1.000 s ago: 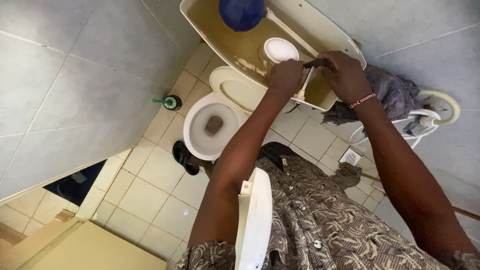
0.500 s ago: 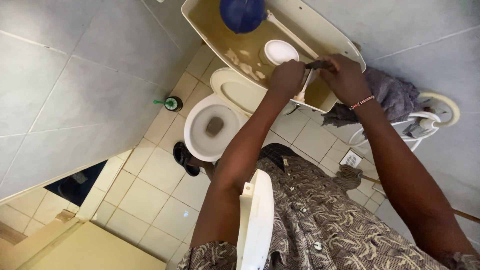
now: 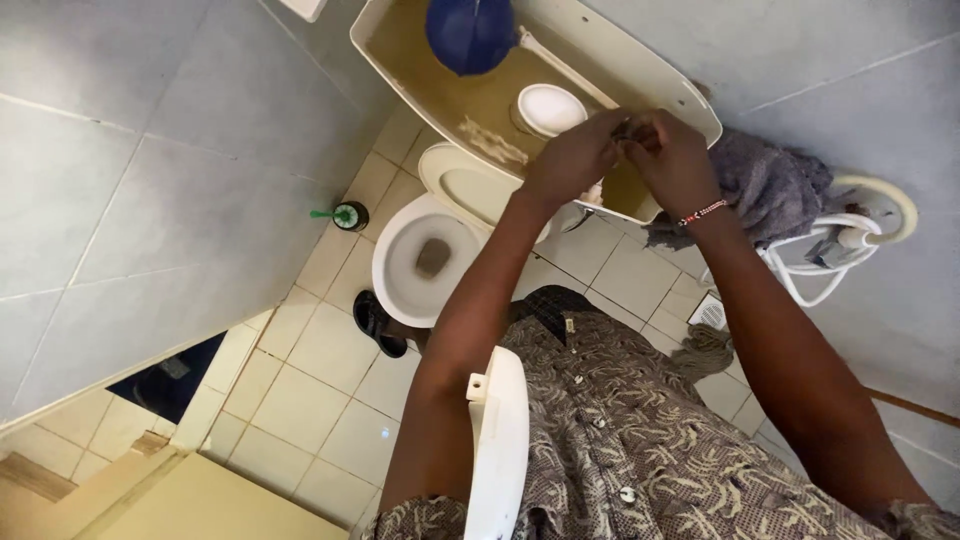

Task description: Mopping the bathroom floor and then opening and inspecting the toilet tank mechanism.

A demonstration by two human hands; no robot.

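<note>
Hands meet over the near rim of an open toilet cistern, a cream tank with murky brownish water inside. The left hand and the right hand are pressed close together, fingers curled in around a small dark part that sits right between their fingertips, just above the tank's edge at its right-hand end. Both hands pinch at this piece, though it is too small and too covered by the fingers to say what kind of fitting it is or how firmly either hand has it. The right wrist wears a beaded bracelet. Inside the tank, a blue ball float lies at the far end, joined to a pale float arm that runs toward the hands, and a round white cap stands in the water just beside the left hand. Below the tank is the toilet bowl with its seat raised. A green-handled brush stands on the tiled floor near the bowl, by the wall. A grey cloth is heaped to the right of the tank, touching a white wire holder. Tucked under the left arm, against the patterned shirt, is a long white lid.
</note>
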